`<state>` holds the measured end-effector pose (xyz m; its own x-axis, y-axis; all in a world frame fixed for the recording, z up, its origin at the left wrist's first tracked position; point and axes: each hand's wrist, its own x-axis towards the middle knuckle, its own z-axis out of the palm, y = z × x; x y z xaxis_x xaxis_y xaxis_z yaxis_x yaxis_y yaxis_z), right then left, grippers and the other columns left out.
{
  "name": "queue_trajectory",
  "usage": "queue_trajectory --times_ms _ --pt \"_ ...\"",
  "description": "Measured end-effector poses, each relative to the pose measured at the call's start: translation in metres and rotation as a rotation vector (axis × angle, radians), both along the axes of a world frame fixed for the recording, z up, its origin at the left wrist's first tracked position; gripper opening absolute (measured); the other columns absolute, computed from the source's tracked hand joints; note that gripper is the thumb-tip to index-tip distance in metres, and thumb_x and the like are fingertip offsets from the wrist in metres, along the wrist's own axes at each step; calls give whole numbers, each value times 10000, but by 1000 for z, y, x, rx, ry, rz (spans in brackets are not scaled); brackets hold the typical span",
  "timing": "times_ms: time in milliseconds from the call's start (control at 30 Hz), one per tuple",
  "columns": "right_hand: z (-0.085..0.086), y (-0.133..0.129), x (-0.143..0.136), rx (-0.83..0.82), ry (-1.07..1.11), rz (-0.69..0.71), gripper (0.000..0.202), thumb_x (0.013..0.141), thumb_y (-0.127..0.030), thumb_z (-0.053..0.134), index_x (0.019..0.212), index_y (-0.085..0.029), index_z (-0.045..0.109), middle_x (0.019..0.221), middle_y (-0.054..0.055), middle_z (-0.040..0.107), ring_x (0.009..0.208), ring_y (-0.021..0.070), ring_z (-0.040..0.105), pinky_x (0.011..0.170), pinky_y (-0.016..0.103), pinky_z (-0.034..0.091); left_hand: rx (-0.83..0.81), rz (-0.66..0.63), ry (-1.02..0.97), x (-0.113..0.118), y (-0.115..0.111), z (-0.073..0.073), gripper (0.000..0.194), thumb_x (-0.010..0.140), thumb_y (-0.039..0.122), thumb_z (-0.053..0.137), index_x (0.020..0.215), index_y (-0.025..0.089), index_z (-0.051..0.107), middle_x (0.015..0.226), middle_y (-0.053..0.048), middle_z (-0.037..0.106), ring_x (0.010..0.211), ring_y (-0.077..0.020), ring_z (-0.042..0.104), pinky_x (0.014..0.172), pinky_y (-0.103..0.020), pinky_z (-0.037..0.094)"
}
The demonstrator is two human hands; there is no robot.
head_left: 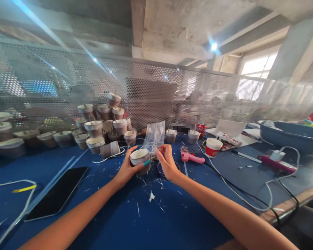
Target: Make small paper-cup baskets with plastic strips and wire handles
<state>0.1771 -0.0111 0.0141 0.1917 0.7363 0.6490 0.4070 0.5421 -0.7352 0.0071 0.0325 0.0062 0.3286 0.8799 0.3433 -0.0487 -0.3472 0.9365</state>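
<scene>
Well, pot [140,158] is sitting btwn L hand [127,167] & R hand [170,163], over blue table [172,215].
L is gripping its side; R is curling just beside, can't tell if pinching anything. Mouth is facing up, axis approx. vertical; round, tapering wall is looking rough w/ pale rim.

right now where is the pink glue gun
In the head view, the pink glue gun lies on the blue table, right of the right hand and left of the red-and-white cup.
</scene>
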Motion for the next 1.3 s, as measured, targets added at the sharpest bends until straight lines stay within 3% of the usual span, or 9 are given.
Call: queue_trajectory --times_ms 167,267,433,567,733,900,1167,1300 --pt "-8 -31 9 178 -525 156 250 813 -280 436 1036 -185 376 1030 97 429 1010 204 409 881 402 361 51 32 9 -1 7 -6 635 597 314 698 1146 219 393 1137 -57 506 1055 -213 489 915 -355 387" --pt "-8 -36 -1 201 -648 217 292 808 -297 463 1055 -173 370 1045 113 440 1027 213 411 873 402 381 99 57 5 0 7 -6 667 574 311 713 1147 236 380 1158 -48 491 1071 -207 478 913 -335 388" --pt "-14 -35 -11 211 -602 100 334 797 -289 479 1088 -185 353 1070 126 442 1050 231 416 879 435 387 75 94 -43 0 4 -5 713 588 336 704 1186 255 324 1156 -52 485 1042 -212 493 880 -342 407" --pt "-18 -33 -8 208 -533 42 423 791 -258 476 1169 -181 301 1172 158 378 1160 250 346 947 471 340 -15 51 -46 0 4 -6 539 628 409 660 1071 218 419 1046 -43 544 953 -210 529 847 -349 415" --pt "-12 -34 -4 156 -550 215 720 802 -271 454 1366 -175 17 1436 145 89 1323 254 74 1046 484 199 -25 -48 -7 1 2 -4 494 623 414 657 1024 214 448 976 -33 571 914 -211 536 828 -348 415" --pt "-11 -32 -1 107 -578 392 821 812 -325 436 1377 -168 -140 1459 79 -108 1325 243 -43 1071 463 113 25 -65 4 3 1 0 516 610 345 675 1051 225 435 1042 -37 541 978 -213 510 865 -342 400" --pt "-11 -32 3 106 -588 468 862 821 -364 429 1350 -178 -226 1446 66 -167 1312 237 -107 1061 475 81 12 -178 -10 6 0 -6 702 544 265 726 1132 259 343 1115 -50 497 1044 -223 489 888 -372 398" --pt "-13 -32 5 79 -570 501 883 828 -378 423 1323 -175 -279 1446 72 -161 1317 232 -86 1064 469 85 21 -129 17 5 0 -8 736 521 284 739 1132 258 329 1124 -61 490 1035 -230 491 837 -366 431"
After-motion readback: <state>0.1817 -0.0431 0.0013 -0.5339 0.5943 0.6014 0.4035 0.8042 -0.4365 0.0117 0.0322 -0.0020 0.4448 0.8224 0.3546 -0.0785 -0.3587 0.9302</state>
